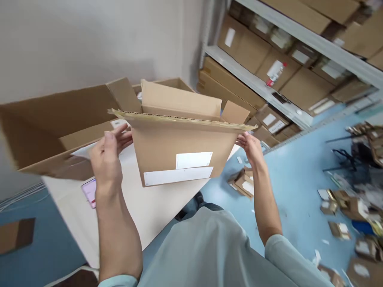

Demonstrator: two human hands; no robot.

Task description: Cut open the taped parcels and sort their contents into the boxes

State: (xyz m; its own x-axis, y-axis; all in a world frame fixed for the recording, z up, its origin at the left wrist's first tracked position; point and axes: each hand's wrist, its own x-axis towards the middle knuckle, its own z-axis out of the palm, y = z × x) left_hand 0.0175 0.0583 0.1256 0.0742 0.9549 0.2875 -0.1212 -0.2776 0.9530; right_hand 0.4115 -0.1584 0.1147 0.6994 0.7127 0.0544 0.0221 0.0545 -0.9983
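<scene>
An open cardboard box (161,147) with two white labels on its near side is between my hands, its top flaps spread outward. My left hand (109,155) is at the box's left end, fingers bent and thumb up; whether the fingertips press on the box is hard to tell. At the right end, my right hand (249,145) has its fingers under the flap's corner, partly hidden. A larger open box (56,115) lies to the left, behind my left hand. A phone with a pink screen (89,193) rests beside my left wrist.
Below the boxes is a white table (149,207). Metal shelves (257,85) with many cartons and a bottle (275,75) stand at the back right. An open carton (243,182) and scattered boxes (362,247) lie on the blue floor.
</scene>
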